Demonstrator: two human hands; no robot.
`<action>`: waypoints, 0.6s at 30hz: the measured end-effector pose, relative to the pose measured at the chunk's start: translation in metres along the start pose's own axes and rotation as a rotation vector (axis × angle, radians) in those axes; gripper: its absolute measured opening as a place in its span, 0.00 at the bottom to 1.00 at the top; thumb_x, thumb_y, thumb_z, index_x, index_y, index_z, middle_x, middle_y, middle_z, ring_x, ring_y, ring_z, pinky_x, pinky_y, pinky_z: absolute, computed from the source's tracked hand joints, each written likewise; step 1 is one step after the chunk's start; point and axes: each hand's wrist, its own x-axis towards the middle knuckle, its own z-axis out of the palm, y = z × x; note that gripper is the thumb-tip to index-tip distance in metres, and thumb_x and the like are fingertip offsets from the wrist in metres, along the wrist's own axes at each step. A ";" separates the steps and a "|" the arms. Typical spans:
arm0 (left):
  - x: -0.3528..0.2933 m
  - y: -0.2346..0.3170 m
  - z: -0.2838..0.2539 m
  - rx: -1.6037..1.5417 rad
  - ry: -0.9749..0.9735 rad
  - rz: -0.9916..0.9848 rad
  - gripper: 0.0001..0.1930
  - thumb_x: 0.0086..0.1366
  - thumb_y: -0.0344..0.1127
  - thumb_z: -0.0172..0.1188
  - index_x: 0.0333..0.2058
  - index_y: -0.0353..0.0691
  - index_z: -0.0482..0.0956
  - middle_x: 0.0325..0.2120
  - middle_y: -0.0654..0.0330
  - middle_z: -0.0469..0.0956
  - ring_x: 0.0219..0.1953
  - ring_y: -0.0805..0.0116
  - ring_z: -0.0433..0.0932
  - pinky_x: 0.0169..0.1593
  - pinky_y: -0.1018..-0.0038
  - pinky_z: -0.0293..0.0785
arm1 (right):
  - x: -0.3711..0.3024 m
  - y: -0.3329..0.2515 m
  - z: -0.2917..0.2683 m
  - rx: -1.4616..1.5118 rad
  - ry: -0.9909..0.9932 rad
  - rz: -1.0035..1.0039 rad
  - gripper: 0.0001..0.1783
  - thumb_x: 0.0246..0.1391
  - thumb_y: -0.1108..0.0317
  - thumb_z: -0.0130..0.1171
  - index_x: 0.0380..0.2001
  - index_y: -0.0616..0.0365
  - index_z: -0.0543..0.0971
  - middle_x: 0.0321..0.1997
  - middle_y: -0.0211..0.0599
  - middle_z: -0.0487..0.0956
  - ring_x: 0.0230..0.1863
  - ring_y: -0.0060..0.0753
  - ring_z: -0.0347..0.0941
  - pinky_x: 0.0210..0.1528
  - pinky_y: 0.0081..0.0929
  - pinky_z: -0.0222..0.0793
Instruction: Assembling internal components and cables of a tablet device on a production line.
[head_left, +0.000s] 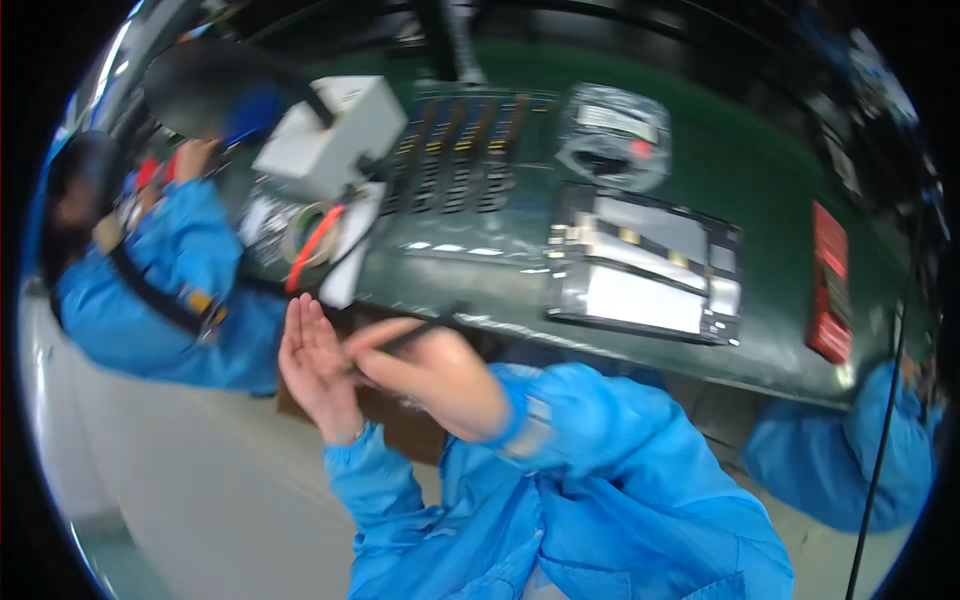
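My left hand (315, 365) is raised in front of the green bench edge, palm flat and fingers straight together. My right hand (435, 375) crosses in front of it, fingers closed on a thin dark pen-like tool (415, 333) whose tip points up right; the hand is blurred. The right hand's fingertips touch the left palm. Both forearms wear blue sleeves. On the bench beyond lies an opened flat device (645, 270) with shiny metal parts and a white panel.
A green bench (760, 180) holds a tray of dark strips (460, 150), a bagged part (612, 135), a white box (335, 130), a tape roll (312, 235) and a red card (830, 280). A co-worker in blue (165, 290) sits at left; another blue sleeve (850, 460) at right.
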 end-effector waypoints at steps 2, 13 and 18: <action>-0.015 -0.015 0.032 0.106 -0.258 -0.073 0.21 0.65 0.37 0.34 0.51 0.29 0.63 0.48 0.51 0.69 0.50 0.63 0.69 0.51 0.71 0.68 | -0.051 -0.083 -0.019 -0.467 -0.002 -0.207 0.10 0.46 0.77 0.56 0.35 0.64 0.75 0.37 0.40 0.75 0.41 0.29 0.71 0.45 0.23 0.65; -0.009 -0.203 0.246 1.231 -1.340 0.771 0.07 0.51 0.28 0.52 0.31 0.36 0.76 0.28 0.56 0.74 0.33 0.55 0.73 0.37 0.65 0.70 | -0.062 -0.230 -0.188 -1.392 0.485 -0.319 0.09 0.53 0.72 0.50 0.37 0.63 0.73 0.32 0.32 0.72 0.32 0.21 0.67 0.36 0.18 0.64; -0.010 -0.211 0.237 1.227 -1.345 0.740 0.09 0.48 0.25 0.53 0.31 0.36 0.76 0.28 0.56 0.74 0.32 0.57 0.72 0.37 0.66 0.70 | -0.064 -0.233 -0.183 -1.429 0.511 -0.192 0.08 0.52 0.72 0.50 0.35 0.64 0.74 0.33 0.38 0.74 0.34 0.27 0.71 0.40 0.23 0.66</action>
